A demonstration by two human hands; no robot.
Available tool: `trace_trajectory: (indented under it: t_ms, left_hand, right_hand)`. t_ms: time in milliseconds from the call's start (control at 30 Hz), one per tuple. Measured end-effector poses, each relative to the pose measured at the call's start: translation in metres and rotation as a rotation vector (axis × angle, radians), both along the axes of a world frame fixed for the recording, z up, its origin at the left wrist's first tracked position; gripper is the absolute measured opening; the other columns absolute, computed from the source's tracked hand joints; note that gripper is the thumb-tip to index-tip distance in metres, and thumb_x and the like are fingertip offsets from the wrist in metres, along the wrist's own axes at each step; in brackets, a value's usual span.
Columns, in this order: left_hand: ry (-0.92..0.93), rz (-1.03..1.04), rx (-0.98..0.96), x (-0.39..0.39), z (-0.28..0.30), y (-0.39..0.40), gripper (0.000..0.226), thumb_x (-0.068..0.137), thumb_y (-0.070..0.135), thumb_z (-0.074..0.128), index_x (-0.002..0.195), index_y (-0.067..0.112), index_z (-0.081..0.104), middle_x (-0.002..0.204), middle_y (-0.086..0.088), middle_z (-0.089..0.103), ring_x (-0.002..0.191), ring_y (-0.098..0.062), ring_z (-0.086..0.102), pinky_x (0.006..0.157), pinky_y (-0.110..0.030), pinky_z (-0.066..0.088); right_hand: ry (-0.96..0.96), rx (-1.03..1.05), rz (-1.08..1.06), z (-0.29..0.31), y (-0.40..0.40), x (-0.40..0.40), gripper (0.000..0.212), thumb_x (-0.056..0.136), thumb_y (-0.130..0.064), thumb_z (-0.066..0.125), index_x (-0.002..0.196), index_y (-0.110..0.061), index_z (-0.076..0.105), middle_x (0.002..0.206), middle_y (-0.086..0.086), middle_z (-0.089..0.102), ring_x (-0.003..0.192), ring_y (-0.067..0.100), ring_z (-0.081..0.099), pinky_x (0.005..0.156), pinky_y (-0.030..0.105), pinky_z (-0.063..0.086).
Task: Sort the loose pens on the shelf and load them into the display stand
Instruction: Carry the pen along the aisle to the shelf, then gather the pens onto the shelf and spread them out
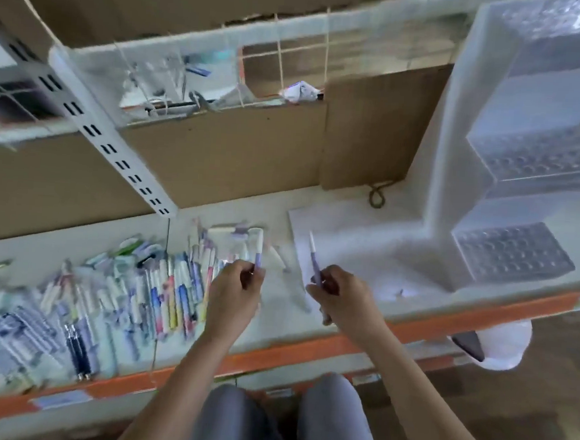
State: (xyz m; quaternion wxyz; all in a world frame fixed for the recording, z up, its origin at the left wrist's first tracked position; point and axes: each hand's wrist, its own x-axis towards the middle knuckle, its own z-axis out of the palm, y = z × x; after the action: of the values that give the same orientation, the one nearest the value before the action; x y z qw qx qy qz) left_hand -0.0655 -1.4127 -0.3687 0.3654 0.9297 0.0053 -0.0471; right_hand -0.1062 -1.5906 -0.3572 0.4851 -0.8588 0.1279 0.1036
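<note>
Above the white shelf — orange-edged, cardboard-backed — the left hand and right hand each pinch a purple pen; loose pens lie left, display stand right.

Two hands, each holding a purple-and-white pen, above a shelf of loose pens.

The left hand pinches a pen with a purple lower part, its white end pointing away. The right hand grips a second purple pen in curled fingers, just beside a white sheet. The pile of loose pens lies in many colours on the left part of the white shelf, which has an orange front edge. The clear tiered display stand stands at the right; its trays show rows of round holes. The picture is blurred.
</note>
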Motion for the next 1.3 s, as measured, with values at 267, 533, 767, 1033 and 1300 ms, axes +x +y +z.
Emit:
trace_trajectory:
  t_ms: [267, 533, 767, 1033, 1300]
  left_hand:
    - [-0.234, 0.094, 0.196, 0.014, -0.031, 0.06, 0.023, 0.091, 0.016, 0.058, 0.112, 0.009, 0.052, 0.092, -0.007, 0.06, 0.079, -0.024, 0.06, 0.066, -0.032, 0.044]
    - [-0.212, -0.038, 0.509, 0.007, -0.049, 0.075, 0.027, 0.097, 0.024, 0.046, 0.12, 0.008, 0.049, 0.117, -0.015, 0.052, 0.1, -0.031, 0.054, 0.071, -0.034, 0.039]
    - [-0.234, 0.001, 0.483, -0.003, -0.044, 0.075, 0.034, 0.098, 0.033, 0.04, 0.122, 0.011, 0.051, 0.116, -0.01, 0.05, 0.1, -0.027, 0.053, 0.069, -0.033, 0.041]
    - [-0.309, 0.023, 0.458, -0.023, -0.044, 0.136, 0.03, 0.095, 0.023, 0.047, 0.121, 0.011, 0.056, 0.112, -0.006, 0.05, 0.107, -0.02, 0.046, 0.086, -0.024, 0.039]
    - [-0.04, 0.352, 0.624, -0.051, -0.047, 0.222, 0.056, 0.097, 0.041, 0.038, 0.144, 0.013, 0.026, 0.151, -0.019, 0.011, 0.141, -0.037, 0.005, 0.115, -0.047, 0.011]
  right_hand:
    - [-0.175, -0.201, 0.239, -0.046, 0.074, 0.043, 0.036, 0.092, -0.026, 0.053, 0.125, -0.012, 0.052, 0.095, 0.009, 0.064, 0.094, 0.027, 0.059, 0.069, 0.03, 0.038]
    - [-0.211, -0.553, 0.337, -0.056, 0.093, 0.043, 0.034, 0.099, -0.027, 0.036, 0.125, -0.006, 0.046, 0.124, 0.014, 0.054, 0.11, 0.03, 0.055, 0.084, 0.034, 0.042]
    - [-0.286, -0.693, 0.392, -0.053, 0.097, 0.031, 0.034, 0.097, -0.019, 0.035, 0.127, -0.009, 0.045, 0.135, 0.014, 0.042, 0.117, 0.029, 0.052, 0.093, 0.037, 0.041]
    - [-0.33, -0.708, 0.32, -0.049, 0.117, 0.025, 0.036, 0.099, -0.03, 0.032, 0.123, -0.011, 0.051, 0.132, 0.01, 0.041, 0.119, 0.024, 0.041, 0.098, 0.036, 0.037]
    - [-0.423, -0.712, 0.691, -0.045, 0.195, 0.017, 0.044, 0.1, -0.037, 0.033, 0.142, -0.024, 0.036, 0.148, 0.0, 0.029, 0.136, 0.02, 0.024, 0.107, 0.038, 0.027]
